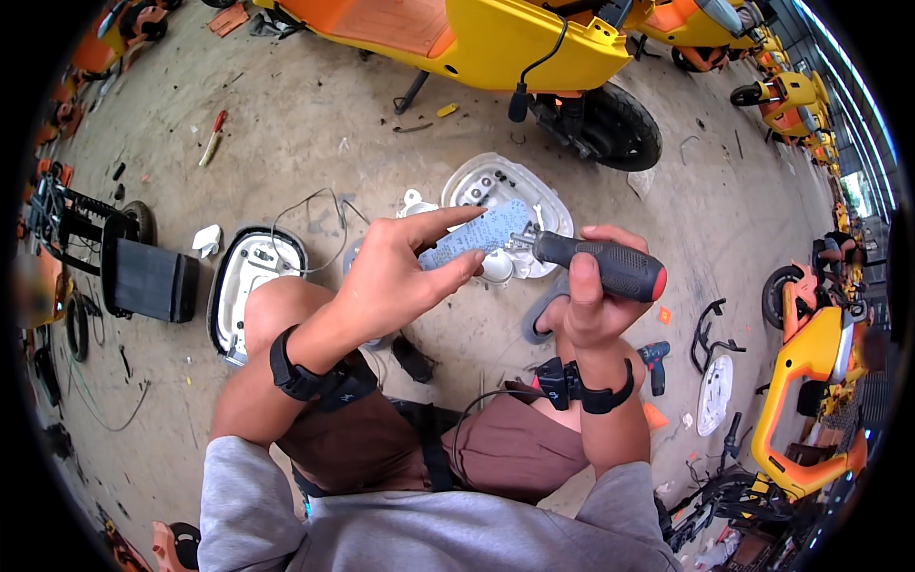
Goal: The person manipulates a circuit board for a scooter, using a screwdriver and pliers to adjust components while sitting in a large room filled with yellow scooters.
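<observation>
My left hand (405, 272) grips a flat, light blue panel (481, 234) with a rounded end and dark print on it. My fingers and thumb hold it along its edges. In my right hand (600, 305) is a screwdriver (605, 262) with a thick black handle and a red butt. Its shaft end points left at the panel's right end, near small metal bits; whether it touches them I cannot tell. Below the panel, a white oval shell (553, 205) lies on the floor with small parts in it.
A second white shell with a black rim (250, 286) lies by my left knee, with a thin cable across it. A yellow scooter (534, 43) stands ahead. A drill (654, 362) lies right of my leg, and a red-handled tool (215, 133) lies far left. A black box (152, 278) stands left.
</observation>
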Demonstrator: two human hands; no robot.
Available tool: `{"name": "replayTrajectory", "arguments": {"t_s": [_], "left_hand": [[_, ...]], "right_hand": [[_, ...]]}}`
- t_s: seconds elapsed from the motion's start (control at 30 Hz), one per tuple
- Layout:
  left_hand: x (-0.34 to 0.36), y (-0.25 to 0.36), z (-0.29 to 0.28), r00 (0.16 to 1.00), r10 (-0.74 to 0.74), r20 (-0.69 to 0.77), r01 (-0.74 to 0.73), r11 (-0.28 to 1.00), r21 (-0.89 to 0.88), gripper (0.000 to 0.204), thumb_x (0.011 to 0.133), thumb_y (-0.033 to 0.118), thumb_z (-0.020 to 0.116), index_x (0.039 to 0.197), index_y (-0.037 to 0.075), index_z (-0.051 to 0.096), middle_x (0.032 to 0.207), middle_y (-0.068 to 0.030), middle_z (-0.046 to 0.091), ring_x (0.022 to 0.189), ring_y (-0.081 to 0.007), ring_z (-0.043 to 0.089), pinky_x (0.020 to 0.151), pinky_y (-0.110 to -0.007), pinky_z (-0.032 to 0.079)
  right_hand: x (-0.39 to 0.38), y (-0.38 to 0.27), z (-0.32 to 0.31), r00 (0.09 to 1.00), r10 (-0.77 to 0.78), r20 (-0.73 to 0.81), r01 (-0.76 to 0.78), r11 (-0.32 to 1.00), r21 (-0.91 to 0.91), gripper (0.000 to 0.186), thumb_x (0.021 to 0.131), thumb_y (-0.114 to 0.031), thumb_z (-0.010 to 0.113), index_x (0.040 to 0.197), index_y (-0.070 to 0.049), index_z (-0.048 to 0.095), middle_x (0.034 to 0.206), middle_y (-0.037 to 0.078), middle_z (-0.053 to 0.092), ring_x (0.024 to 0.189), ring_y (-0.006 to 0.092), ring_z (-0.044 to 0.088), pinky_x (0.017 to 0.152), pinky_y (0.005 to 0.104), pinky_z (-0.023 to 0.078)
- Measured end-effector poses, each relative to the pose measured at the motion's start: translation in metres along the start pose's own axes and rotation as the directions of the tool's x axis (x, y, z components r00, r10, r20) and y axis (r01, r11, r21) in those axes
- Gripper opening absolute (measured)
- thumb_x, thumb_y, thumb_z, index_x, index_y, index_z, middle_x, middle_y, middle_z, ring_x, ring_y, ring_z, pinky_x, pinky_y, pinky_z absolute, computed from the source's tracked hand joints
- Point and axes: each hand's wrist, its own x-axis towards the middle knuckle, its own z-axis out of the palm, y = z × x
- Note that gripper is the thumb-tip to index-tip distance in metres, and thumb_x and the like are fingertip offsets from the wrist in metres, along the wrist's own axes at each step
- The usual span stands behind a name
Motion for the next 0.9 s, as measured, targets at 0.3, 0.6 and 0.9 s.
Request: {"name": "replayTrajectory", "arguments": {"t_s": [0.3,0.6,0.9], "left_hand": [[0.0,-0.002,0.002,1.0,0.026,-0.012,-0.026,1.0,-0.01,0.04,0.085,0.006,0.067,0.123,-0.002,0.06,0.078,-0.0053,0.068,0.063,-0.0042,0.056,0.055,-0.021,0.046],[0.002,-0.003,0.0,1.0,-0.015,0.022,0.015,0.999,-0.03,0.042,0.086,0.007,0.067,0.125,-0.003,0.057,0.078,-0.0047,0.067,0.065,-0.0054,0.057,0.054,-0.021,0.046],[0.001,0.005,-0.005,0.997,-0.078,-0.001,0.077,0.995,-0.055,0.039,0.087,0.007,0.063,0.124,-0.002,0.057,0.087,-0.0111,0.068,0.071,-0.0095,0.063,0.06,-0.024,0.05]], "right_hand": [[-0.004,0.0,0.005,0.996,0.078,-0.033,-0.077,0.997,0.031,0.036,0.073,-0.011,0.08,0.101,0.004,0.061,0.095,0.012,0.066,0.075,0.0143,0.064,0.069,0.0259,0.052],[0.002,0.001,0.01,0.981,-0.183,0.067,0.193,0.959,-0.207,0.044,0.072,-0.024,0.085,0.104,-0.001,0.063,0.086,0.009,0.07,0.07,0.017,0.069,0.064,0.0266,0.054],[0.004,0.002,0.0,0.968,0.096,-0.234,-0.08,0.994,0.076,0.041,0.082,-0.015,0.073,0.113,0.005,0.054,0.087,0.01,0.064,0.07,0.0108,0.059,0.069,0.0222,0.048]]}}
